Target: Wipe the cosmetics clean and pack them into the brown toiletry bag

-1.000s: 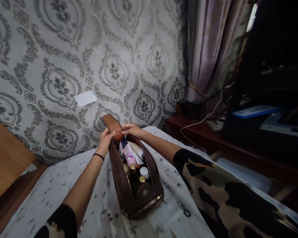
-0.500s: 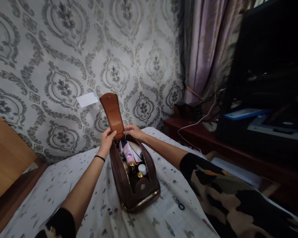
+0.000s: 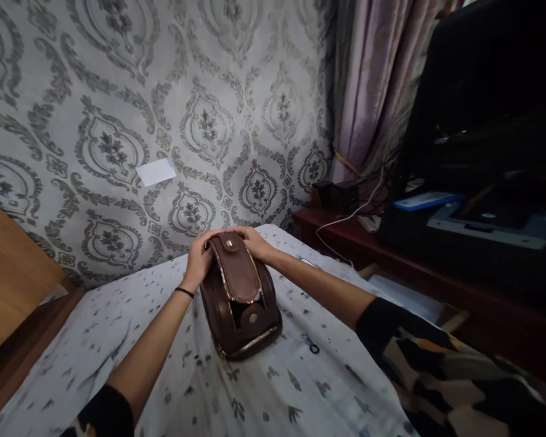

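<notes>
A dark brown leather toiletry bag (image 3: 209, 303) stands on the bed. Its long flap (image 3: 239, 270), with a metal snap at the far end, lies over the top opening. A dark gap shows between the flap's near end and the rounded snap tab (image 3: 253, 318) at the front. My left hand (image 3: 199, 258) wraps round the far left end of the bag, beside the flap. On the far right side my right hand (image 3: 251, 241) grips the bag, its fingertips partly hidden behind the top. The contents are now covered from sight.
A bed with a white patterned sheet (image 3: 164, 376) supports the bag. At right, a dark red desk (image 3: 318, 224) holds a black screen (image 3: 482, 121) and a white cable (image 3: 332, 227). A wooden board (image 3: 13, 267) stands at left, and a white card (image 3: 156, 172) is on the wall.
The flap, upright before with its tan inside showing, has come down over the bag's opening and hides the cosmetics. Both hands have moved onto the bag's far end.
</notes>
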Tool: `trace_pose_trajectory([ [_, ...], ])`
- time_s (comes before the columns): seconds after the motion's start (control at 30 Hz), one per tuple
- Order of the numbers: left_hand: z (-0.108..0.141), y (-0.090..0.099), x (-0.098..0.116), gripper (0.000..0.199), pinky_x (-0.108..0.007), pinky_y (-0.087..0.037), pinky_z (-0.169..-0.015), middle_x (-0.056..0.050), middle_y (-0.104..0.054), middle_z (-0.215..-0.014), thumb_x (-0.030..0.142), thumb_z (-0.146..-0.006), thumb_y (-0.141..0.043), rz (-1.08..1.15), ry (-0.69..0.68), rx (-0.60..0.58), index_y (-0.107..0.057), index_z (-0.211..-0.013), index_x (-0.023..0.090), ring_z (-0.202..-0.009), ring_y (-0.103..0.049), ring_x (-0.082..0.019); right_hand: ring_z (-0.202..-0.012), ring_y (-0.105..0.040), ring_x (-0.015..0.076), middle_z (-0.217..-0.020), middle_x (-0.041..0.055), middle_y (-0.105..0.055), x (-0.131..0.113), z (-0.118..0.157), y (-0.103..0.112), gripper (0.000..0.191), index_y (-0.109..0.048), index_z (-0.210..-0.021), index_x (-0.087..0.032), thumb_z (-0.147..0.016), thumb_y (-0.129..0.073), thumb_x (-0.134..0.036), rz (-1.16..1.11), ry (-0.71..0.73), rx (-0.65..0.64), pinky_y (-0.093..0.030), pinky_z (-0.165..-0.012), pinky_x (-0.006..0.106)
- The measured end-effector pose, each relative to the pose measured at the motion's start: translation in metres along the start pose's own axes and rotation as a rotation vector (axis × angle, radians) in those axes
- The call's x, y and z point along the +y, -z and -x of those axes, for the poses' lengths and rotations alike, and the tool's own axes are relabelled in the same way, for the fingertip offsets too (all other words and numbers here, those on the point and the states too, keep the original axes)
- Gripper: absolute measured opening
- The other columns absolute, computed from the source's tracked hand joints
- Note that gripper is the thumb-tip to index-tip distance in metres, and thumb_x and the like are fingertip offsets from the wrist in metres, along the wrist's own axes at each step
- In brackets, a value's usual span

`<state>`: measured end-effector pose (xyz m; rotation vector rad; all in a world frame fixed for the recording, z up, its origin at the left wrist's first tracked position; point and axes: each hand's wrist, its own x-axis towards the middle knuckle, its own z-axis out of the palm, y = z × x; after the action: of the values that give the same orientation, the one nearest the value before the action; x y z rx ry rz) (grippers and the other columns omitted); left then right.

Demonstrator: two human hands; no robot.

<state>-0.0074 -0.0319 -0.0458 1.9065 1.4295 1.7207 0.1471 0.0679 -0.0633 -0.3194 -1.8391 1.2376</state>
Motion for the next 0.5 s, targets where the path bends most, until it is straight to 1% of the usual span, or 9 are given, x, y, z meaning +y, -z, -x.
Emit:
trace_pose_trajectory([
  [0.1, 0.008, 0.001, 0.007, 0.024, -0.039, -0.043, -0.101, -0.006, -0.075, -0.102, 0.028, -0.076, -0.066, -0.047, -0.026, -0.015, -0.079, -0.097, 0.024, -0.104, -0.062, -0.028, -0.102, -0.067, 0.0266, -0.100, 0.0025, -0.076, -0.007, 0.016, -0.001, 0.026, -0.076, -0.099, -0.020, -0.074, -0.071, -0.025, 0.018, 0.003, 0.033, -0.049, -0.096, 0.042],
  [0.2, 0.015, 0.001, 0.011, 0.026, -0.039, -0.044, -0.099, -0.006, -0.074, -0.103, 0.026, -0.078, -0.064, -0.082, -0.031, -0.020, -0.078, -0.100, 0.025, -0.104, -0.062, -0.028, -0.107, -0.066, 0.0271, -0.108, 0.0039, -0.075, -0.010, 0.029, -0.003, 0.026, -0.076, -0.101, -0.021, -0.075, -0.071, -0.025, 0.038, 0.001, 0.070, -0.047, -0.100, 0.044],
  [0.3, 0.021, 0.000, 0.013, 0.028, -0.039, -0.043, -0.101, -0.006, -0.073, -0.105, 0.021, -0.078, -0.062, -0.119, -0.024, -0.022, -0.078, -0.101, 0.025, -0.105, -0.061, -0.027, -0.111, -0.065, 0.0270, -0.112, 0.0055, -0.074, -0.011, 0.041, -0.003, 0.026, -0.077, -0.102, -0.022, -0.076, -0.072, -0.023, 0.056, 0.002, 0.106, -0.044, -0.105, 0.044],
  [0.4, 0.028, -0.002, 0.016, 0.035, -0.041, -0.041, -0.103, -0.006, -0.072, -0.106, 0.015, -0.077, -0.057, -0.161, -0.025, -0.019, -0.077, -0.103, 0.026, -0.107, -0.060, -0.027, -0.122, -0.060, 0.0271, -0.120, 0.0063, -0.072, -0.010, 0.051, -0.005, 0.025, -0.076, -0.103, -0.023, -0.079, -0.070, -0.022, 0.077, 0.005, 0.158, -0.038, -0.111, 0.044],
  [0.5, 0.036, -0.002, 0.019, 0.039, -0.043, -0.040, -0.105, -0.007, -0.071, -0.108, 0.012, -0.077, -0.054, -0.198, -0.033, -0.017, -0.076, -0.106, 0.025, -0.108, -0.059, -0.027, -0.131, -0.054, 0.0258, -0.127, 0.0054, -0.069, -0.010, 0.061, -0.007, 0.026, -0.075, -0.107, -0.024, -0.084, -0.065, -0.024, 0.098, 0.003, 0.214, -0.032, -0.116, 0.044],
])
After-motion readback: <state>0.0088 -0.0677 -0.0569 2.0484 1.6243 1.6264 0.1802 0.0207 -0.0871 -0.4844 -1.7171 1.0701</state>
